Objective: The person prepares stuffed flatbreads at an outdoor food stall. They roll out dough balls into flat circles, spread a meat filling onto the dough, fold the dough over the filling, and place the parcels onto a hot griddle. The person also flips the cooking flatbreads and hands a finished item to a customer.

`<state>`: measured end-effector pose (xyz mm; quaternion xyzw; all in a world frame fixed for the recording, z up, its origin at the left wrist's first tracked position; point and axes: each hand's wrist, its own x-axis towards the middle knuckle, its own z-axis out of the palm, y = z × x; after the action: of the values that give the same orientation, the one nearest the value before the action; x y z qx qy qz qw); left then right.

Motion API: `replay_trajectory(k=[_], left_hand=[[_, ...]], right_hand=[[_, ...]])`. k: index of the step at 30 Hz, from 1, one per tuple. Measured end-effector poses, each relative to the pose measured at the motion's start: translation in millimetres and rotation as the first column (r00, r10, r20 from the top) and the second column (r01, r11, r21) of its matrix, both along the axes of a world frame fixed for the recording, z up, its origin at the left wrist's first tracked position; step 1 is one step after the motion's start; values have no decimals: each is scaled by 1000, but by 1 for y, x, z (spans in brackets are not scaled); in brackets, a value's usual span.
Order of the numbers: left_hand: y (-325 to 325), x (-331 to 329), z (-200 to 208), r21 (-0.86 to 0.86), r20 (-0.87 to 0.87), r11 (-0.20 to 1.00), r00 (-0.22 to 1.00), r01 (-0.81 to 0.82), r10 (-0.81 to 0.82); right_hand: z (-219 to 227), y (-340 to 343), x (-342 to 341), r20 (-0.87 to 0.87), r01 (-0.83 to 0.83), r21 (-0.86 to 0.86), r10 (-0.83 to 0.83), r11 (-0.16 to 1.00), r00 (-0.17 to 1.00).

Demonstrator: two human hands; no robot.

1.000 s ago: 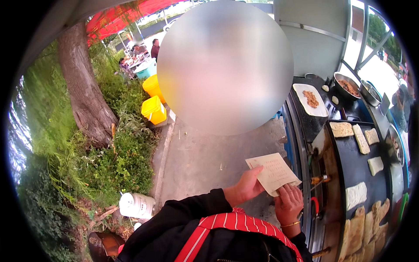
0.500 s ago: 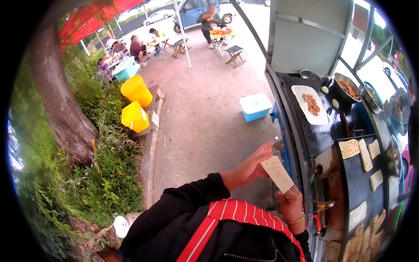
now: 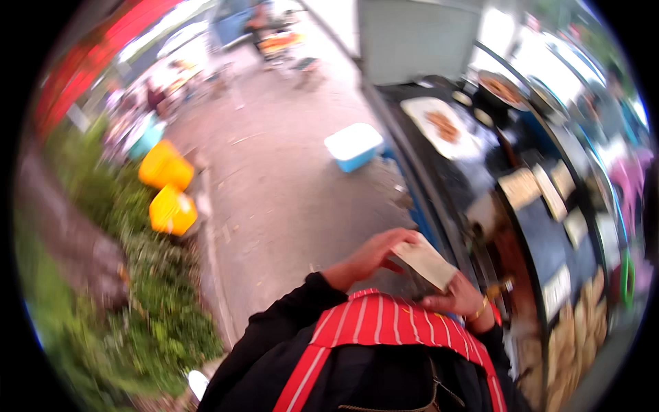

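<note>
Just in front of my red striped apron (image 3: 384, 320), I hold a pale, flat rectangle (image 3: 425, 264) in both hands. Blur hides whether it is folded flatbread or paper. My left hand (image 3: 374, 257) grips its upper left end, fingers across the edge. At the lower right end, my right hand (image 3: 456, 296) closes on it, with a yellow band at the wrist. The rectangle is tilted, its right end lower. To my right lies a dark griddle (image 3: 549, 244) with several pale flat bread pieces (image 3: 519, 187) and browned ones (image 3: 575, 329) heaped at its near end.
Beyond the griddle, a white tray (image 3: 414, 110) holds brown filling (image 3: 443, 127), beside a pan of similar food (image 3: 503, 89). A blue cooler with a white lid (image 3: 353, 147) stands on the ground. Yellow buckets (image 3: 165, 166) line the bushes at left. People sit at tables far off.
The view has swung right, so the surroundings shift left and blur. Both hands have drawn slightly closer to my apron, still holding the pale rectangle.
</note>
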<state>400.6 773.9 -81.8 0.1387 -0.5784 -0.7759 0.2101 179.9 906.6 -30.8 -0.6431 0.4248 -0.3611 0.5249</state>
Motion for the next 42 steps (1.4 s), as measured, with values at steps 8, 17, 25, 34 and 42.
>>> replay_trajectory(k=[8, 17, 25, 34, 42], left_hand=[[10, -48, 19, 47, 193, 976, 956, 214, -219], [38, -87, 15, 267, 5, 906, 940, 327, -341], [28, -81, -39, 442, -74, 871, 976, 215, -204], [11, -56, -27, 646, -129, 747, 987, 154, -91], [23, -83, -12, 672, -168, 718, 982, 181, -90]], right_hand=[[2, 32, -37, -125, 44, -209, -71, 977, 990], [-1, 57, -34, -181, 130, -137, -154, 982, 971], [37, 88, -34, -144, 256, -92, -268, 962, 953], [-83, 73, -105, -783, 677, -459, -622, 575, -3], [31, 153, -192, -429, 869, -386, -894, 309, 128]])
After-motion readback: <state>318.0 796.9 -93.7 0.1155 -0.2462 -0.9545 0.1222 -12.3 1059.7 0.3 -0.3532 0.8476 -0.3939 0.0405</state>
